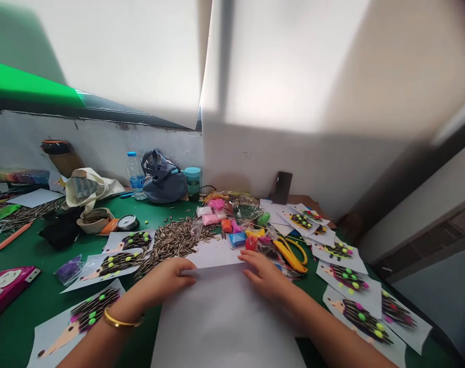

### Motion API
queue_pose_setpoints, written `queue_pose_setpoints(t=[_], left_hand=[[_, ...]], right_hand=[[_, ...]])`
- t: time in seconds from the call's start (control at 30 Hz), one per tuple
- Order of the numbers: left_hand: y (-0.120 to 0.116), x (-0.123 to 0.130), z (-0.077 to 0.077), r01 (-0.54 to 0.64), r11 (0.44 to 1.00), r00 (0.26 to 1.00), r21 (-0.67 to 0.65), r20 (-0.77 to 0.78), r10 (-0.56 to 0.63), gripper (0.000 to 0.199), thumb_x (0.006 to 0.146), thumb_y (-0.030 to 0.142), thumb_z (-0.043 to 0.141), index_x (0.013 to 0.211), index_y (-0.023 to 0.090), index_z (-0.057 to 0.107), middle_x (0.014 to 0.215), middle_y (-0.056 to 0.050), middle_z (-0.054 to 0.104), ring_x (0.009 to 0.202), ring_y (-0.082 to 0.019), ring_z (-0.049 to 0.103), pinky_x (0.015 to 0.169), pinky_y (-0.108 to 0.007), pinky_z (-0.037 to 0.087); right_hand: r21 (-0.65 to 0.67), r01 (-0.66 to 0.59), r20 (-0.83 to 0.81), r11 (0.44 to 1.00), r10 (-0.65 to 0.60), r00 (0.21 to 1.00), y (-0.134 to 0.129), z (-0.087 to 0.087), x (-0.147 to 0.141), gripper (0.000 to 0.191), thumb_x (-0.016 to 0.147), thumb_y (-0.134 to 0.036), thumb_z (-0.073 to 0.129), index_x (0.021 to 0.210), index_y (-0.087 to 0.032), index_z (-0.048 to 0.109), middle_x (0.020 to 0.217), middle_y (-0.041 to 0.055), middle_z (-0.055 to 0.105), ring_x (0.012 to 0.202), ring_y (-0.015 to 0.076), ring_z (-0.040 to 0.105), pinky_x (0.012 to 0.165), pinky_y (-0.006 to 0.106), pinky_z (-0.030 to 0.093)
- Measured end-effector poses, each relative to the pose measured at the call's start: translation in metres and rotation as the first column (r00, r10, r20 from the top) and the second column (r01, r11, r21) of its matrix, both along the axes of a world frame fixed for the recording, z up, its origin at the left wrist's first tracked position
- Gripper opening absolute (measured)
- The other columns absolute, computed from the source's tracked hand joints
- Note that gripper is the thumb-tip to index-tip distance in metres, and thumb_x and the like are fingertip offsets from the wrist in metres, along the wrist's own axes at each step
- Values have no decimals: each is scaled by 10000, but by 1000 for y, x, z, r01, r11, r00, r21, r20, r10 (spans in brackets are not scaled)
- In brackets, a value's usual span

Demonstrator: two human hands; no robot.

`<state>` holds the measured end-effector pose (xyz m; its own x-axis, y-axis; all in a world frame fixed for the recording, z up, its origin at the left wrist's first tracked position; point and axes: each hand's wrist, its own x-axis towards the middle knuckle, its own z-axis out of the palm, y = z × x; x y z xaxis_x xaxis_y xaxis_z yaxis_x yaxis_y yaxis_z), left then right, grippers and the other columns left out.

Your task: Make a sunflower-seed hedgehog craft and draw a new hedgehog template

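A blank white sheet of paper stretches toward me from the middle of the table. My left hand grips its far left corner between thumb and fingers; a gold bangle circles that wrist. At the far right corner, my right hand holds the sheet, thumb and fingers at its edge. Just beyond the sheet lies another white paper. A heap of striped sunflower seeds lies beyond my left hand. Packets of coloured modelling clay and yellow-handled scissors are beyond my right hand.
Hedgehog pictures made with seeds and clay dots lie at left and right. Along the wall stand a phone, a teal-lidded cup, a blue bag and a water bottle. A magenta device sits far left.
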<state>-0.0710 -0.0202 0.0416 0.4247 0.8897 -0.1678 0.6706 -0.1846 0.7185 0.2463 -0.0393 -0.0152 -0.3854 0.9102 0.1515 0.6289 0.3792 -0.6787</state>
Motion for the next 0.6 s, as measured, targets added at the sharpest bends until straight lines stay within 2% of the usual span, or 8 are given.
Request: queue_pose_setpoints(t=[0.1,0.2,0.3,0.37,0.43,0.5,0.53,0.6], left_hand=[[5,-14,21,-39,999,998,-9,56,39,132,684,311,692,764,268,787,838,-14,752,816,-240,685,705,-259,501],[10,-26,36,-106,987,985,-118,120,120,162,652,366,735,755,250,780,802,-21,753,768,-253,696,616,-257,527],[13,-37,42,-145,960,978,-239,114,176,233,654,428,749,777,231,764,751,-23,745,682,-244,698,528,-253,523],[13,-43,42,-199,937,956,-286,153,250,267,644,445,771,785,220,751,735,-28,742,656,-240,699,505,-254,522],[14,-47,42,-264,900,900,-347,248,360,311,641,459,785,821,211,736,739,-38,742,631,-238,699,488,-265,524],[15,-48,41,-310,852,800,-423,368,474,366,649,451,794,902,199,716,765,-55,745,608,-234,698,478,-280,531],[16,-47,41,-328,828,736,-455,426,526,388,653,431,800,941,190,702,775,-63,744,600,-231,697,477,-286,536],[18,-42,39,-354,790,605,-501,521,602,398,657,355,811,984,175,674,786,-73,740,600,-224,698,491,-294,548]], right_hand=[[87,33,90,996,-41,995,-4,-3,16,470,887,-251,552,1354,-203,549,1418,122,523,1326,253,458,1118,474,367],[197,60,161,979,-93,983,-3,-7,29,449,868,-162,521,1310,-202,586,1374,113,560,1287,253,487,1099,483,389],[292,93,140,952,-139,980,-1,-12,32,466,872,-99,448,1299,-212,595,1346,106,578,1266,247,500,1088,498,398],[308,129,53,943,-153,987,-1,-13,29,447,910,-154,436,1333,-217,566,1375,111,555,1289,250,480,1106,505,377],[250,190,-76,950,-176,981,-1,-10,23,432,946,-292,460,1366,-218,535,1419,118,517,1330,267,444,1136,515,329],[80,251,-256,965,-223,940,-1,-5,15,507,949,-461,475,1394,-220,501,1434,127,505,1343,282,439,1132,511,328],[-43,262,-364,964,-259,895,-1,-2,11,566,939,-538,468,1407,-221,480,1432,132,509,1332,286,457,1110,502,359],[-293,189,-571,937,-330,751,-1,7,5,671,907,-654,447,1424,-227,442,1410,133,533,1273,284,524,1023,465,454]])
